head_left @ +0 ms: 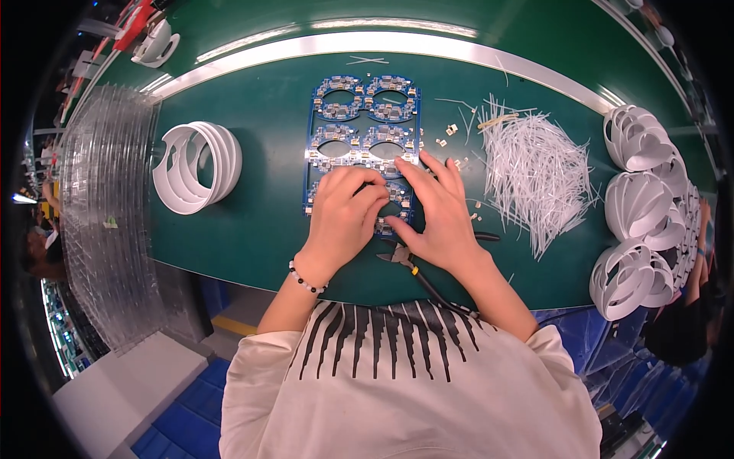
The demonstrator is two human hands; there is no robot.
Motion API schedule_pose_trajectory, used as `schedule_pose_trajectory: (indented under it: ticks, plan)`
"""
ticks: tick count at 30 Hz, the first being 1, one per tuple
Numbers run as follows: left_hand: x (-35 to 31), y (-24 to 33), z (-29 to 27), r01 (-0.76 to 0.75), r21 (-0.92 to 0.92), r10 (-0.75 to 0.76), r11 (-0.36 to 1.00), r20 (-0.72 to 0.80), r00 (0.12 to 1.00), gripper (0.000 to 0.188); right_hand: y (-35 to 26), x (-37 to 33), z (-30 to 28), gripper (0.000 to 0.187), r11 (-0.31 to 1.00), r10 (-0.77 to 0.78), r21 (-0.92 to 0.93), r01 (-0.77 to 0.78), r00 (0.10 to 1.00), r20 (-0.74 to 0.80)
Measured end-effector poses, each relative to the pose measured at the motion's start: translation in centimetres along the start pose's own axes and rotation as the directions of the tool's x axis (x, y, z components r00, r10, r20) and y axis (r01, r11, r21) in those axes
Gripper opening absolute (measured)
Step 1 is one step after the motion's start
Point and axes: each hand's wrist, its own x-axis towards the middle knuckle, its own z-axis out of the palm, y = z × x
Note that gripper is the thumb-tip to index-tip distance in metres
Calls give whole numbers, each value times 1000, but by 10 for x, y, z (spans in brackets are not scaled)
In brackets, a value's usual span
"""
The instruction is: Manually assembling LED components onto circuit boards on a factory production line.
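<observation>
A blue panel of joined ring-shaped circuit boards (362,161) lies in the middle of the green table, set with small parts. My left hand (348,210) rests over the panel's near left part, thumb and fingertips pinched together; whatever lies between them is too small or hidden to name. My right hand (440,210) spreads its fingers over the panel's near right edge, holding nothing, with the thumb close to the left fingertips. Both hands cover much of the nearest boards. Just below the right hand lie side cutters (402,255) with dark handles, partly hidden by the wrist.
Thin white strips (535,172) form a loose pile right of the panel. Several tiny cream connectors (451,130) are scattered between. White plastic rings (200,168) stand at left, more white rings (638,206) at far right. Stacked clear plastic trays (107,206) line the left edge.
</observation>
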Motion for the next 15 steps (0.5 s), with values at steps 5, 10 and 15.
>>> schedule_pose_trajectory:
  ticks: [5, 10, 15]
  plan:
    - [1, 8, -1, 133, -326, -169, 936, -85, 982, 12, 0, -2, 0, 71, 1000, 12, -1, -12, 1000, 10]
    - [8, 15, 3, -97, -210, 73, 973, -119, 990, 15, 1, 0, -2, 60, 998, -44, 44, 45, 998, -34]
    - [5, 0, -7, 122, -174, -147, 977, -143, 979, 30, 13, 1, -18, 23, 993, -113, -36, 108, 981, -158]
